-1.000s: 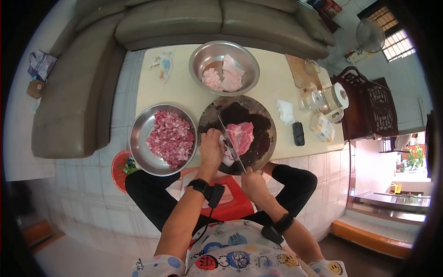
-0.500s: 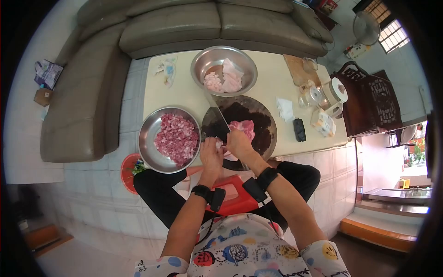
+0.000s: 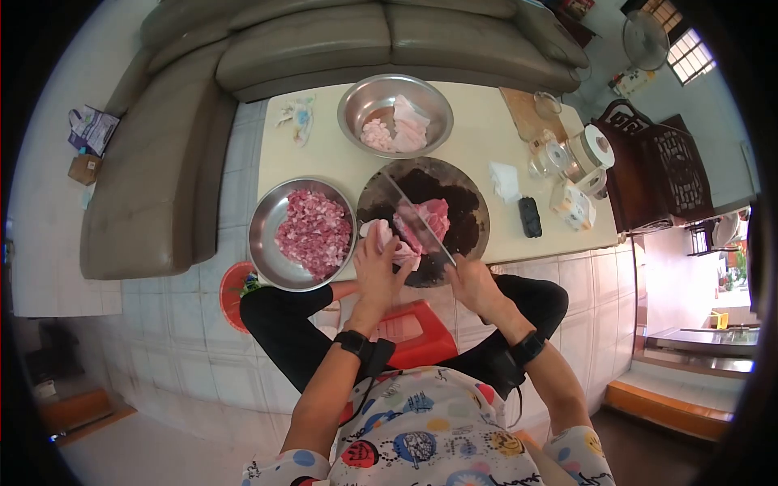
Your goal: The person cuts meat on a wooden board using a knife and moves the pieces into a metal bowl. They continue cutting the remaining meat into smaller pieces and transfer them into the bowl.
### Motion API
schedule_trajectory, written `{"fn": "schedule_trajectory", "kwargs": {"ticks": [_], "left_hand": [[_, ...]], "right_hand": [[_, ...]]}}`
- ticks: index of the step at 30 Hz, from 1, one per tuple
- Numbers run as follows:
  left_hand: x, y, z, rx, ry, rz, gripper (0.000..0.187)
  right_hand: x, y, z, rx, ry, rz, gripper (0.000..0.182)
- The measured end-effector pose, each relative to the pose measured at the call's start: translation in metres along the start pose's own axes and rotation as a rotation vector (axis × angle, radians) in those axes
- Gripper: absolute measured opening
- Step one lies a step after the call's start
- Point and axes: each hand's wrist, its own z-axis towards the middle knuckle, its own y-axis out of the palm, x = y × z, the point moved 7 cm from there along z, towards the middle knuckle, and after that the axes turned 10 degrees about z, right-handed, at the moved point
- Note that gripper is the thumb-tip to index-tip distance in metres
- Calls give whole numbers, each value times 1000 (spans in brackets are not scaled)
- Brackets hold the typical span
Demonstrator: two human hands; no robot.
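A kitchen knife (image 3: 422,224) is in my right hand (image 3: 476,287), fingers closed around its handle. Its blade slants up and left across the dark round chopping board (image 3: 472,180), over a chunk of red meat (image 3: 436,215). To the left of the blade, my left hand (image 3: 378,271) grips a pale, fatty piece of meat (image 3: 405,257) at the board's near-left edge. Beside that hand stands a steel basin (image 3: 258,230) of chopped red meat (image 3: 312,231). Behind the board, another steel bowl (image 3: 347,121) holds pale slabs and small white pieces.
On the table's right side are a white tissue (image 3: 503,182), a black packet (image 3: 529,217), a tissue pack (image 3: 573,205), a glass kettle (image 3: 594,148) and a wooden board (image 3: 527,113). A red stool (image 3: 413,334) and a red basket (image 3: 232,298) are below. A sofa (image 3: 308,53) lies beyond.
My right hand has moved right and toward me, swinging the knife over the red chunk. My left hand has spread over the pale piece, which now shows more on the board's left.
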Motion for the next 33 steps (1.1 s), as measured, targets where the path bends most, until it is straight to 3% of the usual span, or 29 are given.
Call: {"fn": "schedule_trajectory", "kwargs": {"ticks": [7, 12, 16, 19, 22, 24, 28, 33], "left_hand": [[-4, 13, -3, -128, -61, 8, 40], [-7, 14, -1, -138, -43, -26, 41], [-4, 9, -2, -145, -15, -25, 45], [-1, 8, -7, -166, -56, -21, 52], [1, 6, -2, -75, -86, -14, 52], [-3, 10, 0, -111, -96, 20, 49], [-22, 17, 8, -78, -41, 63, 38], [-25, -20, 11, 196, -87, -87, 30]], "right_hand": [[23, 19, -40, -10, -67, -183, 14], [33, 22, -69, -174, 135, -209, 16], [29, 44, -29, -135, 47, -174, 17], [18, 59, 13, -9, 100, -96, 20], [11, 62, 29, 1, 101, -52, 20], [25, 59, 12, 43, 233, -13, 20], [27, 44, -31, 9, 234, -62, 20], [41, 24, -47, 48, 150, -8, 21]]}}
